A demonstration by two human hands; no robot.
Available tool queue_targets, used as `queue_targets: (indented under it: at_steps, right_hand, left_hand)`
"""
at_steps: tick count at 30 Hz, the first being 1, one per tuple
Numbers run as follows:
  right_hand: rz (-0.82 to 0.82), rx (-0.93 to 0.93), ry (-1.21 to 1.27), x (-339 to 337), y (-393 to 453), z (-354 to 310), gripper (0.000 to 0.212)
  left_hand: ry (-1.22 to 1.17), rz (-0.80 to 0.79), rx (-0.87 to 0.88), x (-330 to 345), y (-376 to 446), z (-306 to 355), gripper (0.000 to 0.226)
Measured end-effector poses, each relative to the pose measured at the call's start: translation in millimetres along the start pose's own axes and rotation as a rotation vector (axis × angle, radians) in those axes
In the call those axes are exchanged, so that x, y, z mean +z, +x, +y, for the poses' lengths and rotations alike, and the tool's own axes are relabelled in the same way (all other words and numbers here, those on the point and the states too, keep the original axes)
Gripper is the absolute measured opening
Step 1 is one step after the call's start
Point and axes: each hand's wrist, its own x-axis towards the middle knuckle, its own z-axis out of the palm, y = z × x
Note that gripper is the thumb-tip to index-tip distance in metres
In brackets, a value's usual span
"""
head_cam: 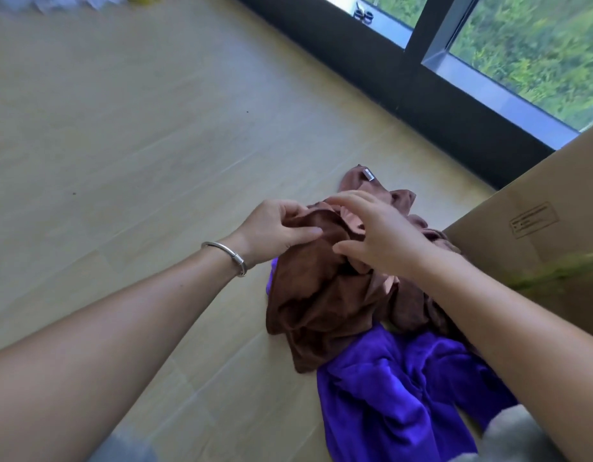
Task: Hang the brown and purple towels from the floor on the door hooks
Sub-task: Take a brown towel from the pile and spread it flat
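Observation:
A crumpled brown towel (325,295) lies on the wooden floor, partly on top of a purple towel (398,388) that spreads toward me. My left hand (275,231), with a silver bangle on the wrist, pinches a raised fold of the brown towel between thumb and fingers. My right hand (375,231) hovers over the same fold with its fingers spread and its thumb touching the cloth; I cannot see a firm grip. No door or hooks are in view.
A cardboard box (538,235) stands at the right, right behind the towels. A dark-framed window (418,61) runs along the far wall. Pale wooden floor (121,128) stretches to the left. White and yellow items (88,0) sit at the top left edge.

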Motion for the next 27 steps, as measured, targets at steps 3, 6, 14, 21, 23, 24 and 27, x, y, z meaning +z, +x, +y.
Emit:
queue_targets:
  at_steps: [3,6,14,21,23,24,27]
  right_hand:
    - [-0.033,-0.071,-0.007,10,5,-14,0.065]
    - [-0.012,-0.143,-0.021,17,7,-23,0.054]
    - [0.149,-0.209,0.201,14,16,-37,0.017]
    - [0.412,-0.166,0.386,-19,17,-67,0.002]
    - [0.478,-0.161,0.482,-39,22,-75,0.006]
    - [0.518,-0.177,0.518,-52,25,-80,0.01]
    - [0.612,-0.204,0.57,-89,43,-93,0.009]
  left_hand:
    - [0.062,-0.066,-0.017,-1,-9,8,0.016]
    - [0.12,0.024,-0.03,-2,-19,11,0.019]
    - [-0.007,0.096,-0.018,-4,-33,-13,0.026]
    - [0.012,0.071,0.068,22,-28,-25,0.011]
    - [0.077,0.08,0.042,15,-28,-28,0.02]
    - [0.139,0.077,0.025,7,-29,-28,0.024]
    - [0.318,0.084,-0.031,-26,-33,-25,0.036]
